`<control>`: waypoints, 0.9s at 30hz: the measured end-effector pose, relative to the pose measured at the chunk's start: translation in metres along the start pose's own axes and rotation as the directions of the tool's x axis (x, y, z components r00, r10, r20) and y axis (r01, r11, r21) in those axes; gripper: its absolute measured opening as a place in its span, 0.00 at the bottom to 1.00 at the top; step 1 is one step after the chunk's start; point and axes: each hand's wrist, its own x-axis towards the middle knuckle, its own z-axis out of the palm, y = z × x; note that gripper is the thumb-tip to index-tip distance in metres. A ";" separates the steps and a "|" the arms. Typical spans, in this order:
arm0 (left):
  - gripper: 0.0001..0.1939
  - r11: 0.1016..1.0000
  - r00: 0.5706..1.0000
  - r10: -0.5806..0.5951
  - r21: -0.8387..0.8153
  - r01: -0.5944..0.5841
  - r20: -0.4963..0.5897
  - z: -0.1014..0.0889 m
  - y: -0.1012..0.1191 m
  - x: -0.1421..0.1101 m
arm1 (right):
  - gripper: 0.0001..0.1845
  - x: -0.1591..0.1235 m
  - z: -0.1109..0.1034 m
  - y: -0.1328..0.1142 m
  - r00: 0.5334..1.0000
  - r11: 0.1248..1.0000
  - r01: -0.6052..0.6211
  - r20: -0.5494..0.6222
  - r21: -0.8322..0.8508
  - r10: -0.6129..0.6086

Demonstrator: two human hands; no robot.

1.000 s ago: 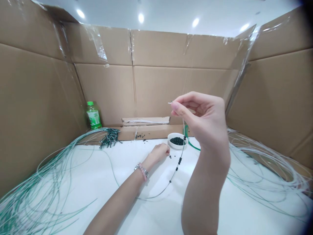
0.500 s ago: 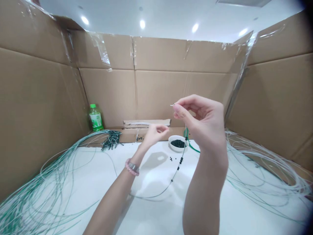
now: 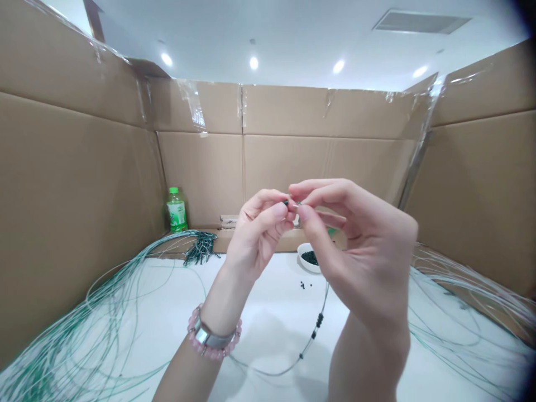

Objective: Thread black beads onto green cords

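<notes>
My left hand (image 3: 263, 229) pinches a small black bead (image 3: 286, 203) between thumb and forefinger. Close against it, my right hand (image 3: 355, 234) grips the whitish tip of a thin cord between thumb and fingertips. The tip points left at the bead; whether it enters the hole I cannot tell. Below my right hand the cord (image 3: 268, 373) hangs down and curves left across the white table, with several black beads (image 3: 320, 320) threaded on it. Behind the hands stands a white bowl (image 3: 307, 266) of black beads, partly covered by my right hand.
Long green and white cords (image 3: 109, 312) lie in a bundle at the left, their dark beaded ends (image 3: 201, 247) at the back. More cords (image 3: 469, 318) spread at the right. A green-capped bottle (image 3: 176, 211) stands back left. Cardboard walls (image 3: 201, 173) enclose the table. Loose beads (image 3: 302, 285) lie before the bowl.
My left hand has risen from near the bowl, bringing a bead up to the cord tip. My right hand has come slightly lower in view, still gripping the cord. The camera view has tilted up.
</notes>
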 end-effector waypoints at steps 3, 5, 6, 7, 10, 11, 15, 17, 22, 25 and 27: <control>0.07 1.000 1.000 -0.004 -0.012 0.004 0.030 0.001 0.002 0.000 | 0.07 -0.001 -0.001 -0.001 1.000 0.999 0.015 0.005 -0.031 -0.015; 0.09 1.000 1.000 -0.006 0.026 0.006 0.003 0.001 0.003 -0.001 | 0.08 -0.001 -0.001 -0.002 0.999 0.999 0.031 -0.007 -0.041 -0.032; 0.10 0.998 1.000 -0.004 0.057 0.005 -0.021 0.001 0.003 -0.001 | 0.08 0.000 -0.001 -0.002 0.999 0.998 0.038 -0.012 -0.043 -0.039; 0.11 0.996 0.999 -0.001 0.093 0.005 -0.043 0.001 0.004 -0.001 | 0.08 0.000 -0.001 -0.002 0.999 0.998 0.043 -0.009 -0.043 -0.044; 0.13 0.989 0.998 0.002 0.148 0.008 -0.067 0.003 0.005 -0.001 | 0.08 0.000 -0.001 -0.003 0.999 0.998 0.047 0.013 -0.051 -0.047; 0.14 0.990 0.998 -0.001 0.142 0.010 -0.066 0.003 0.005 -0.001 | 0.08 0.000 -0.001 -0.003 0.999 0.997 0.048 0.014 -0.053 -0.048; 0.13 0.997 0.998 -0.020 0.074 0.025 -0.057 0.006 0.005 -0.002 | 0.09 -0.001 0.000 -0.004 0.998 0.996 0.063 -0.009 -0.061 -0.064; 0.11 0.999 0.999 -0.032 0.038 0.033 -0.040 0.006 0.005 -0.003 | 0.10 -0.001 0.000 -0.004 0.998 0.996 0.065 -0.018 -0.062 -0.067; 0.11 0.998 0.998 -0.021 0.057 0.025 -0.059 0.008 0.004 -0.006 | 0.11 -0.002 0.003 -0.004 0.997 0.998 0.051 -0.048 -0.032 -0.052; 0.09 0.997 0.999 -0.009 0.072 0.012 -0.042 0.008 0.005 -0.008 | 0.12 -0.002 0.004 -0.004 0.995 0.998 0.063 -0.075 -0.018 -0.064; 0.07 1.000 1.000 -0.007 0.025 0.007 -0.018 0.008 0.005 -0.008 | 0.12 -0.003 0.005 -0.004 0.994 0.997 0.075 -0.079 -0.010 -0.075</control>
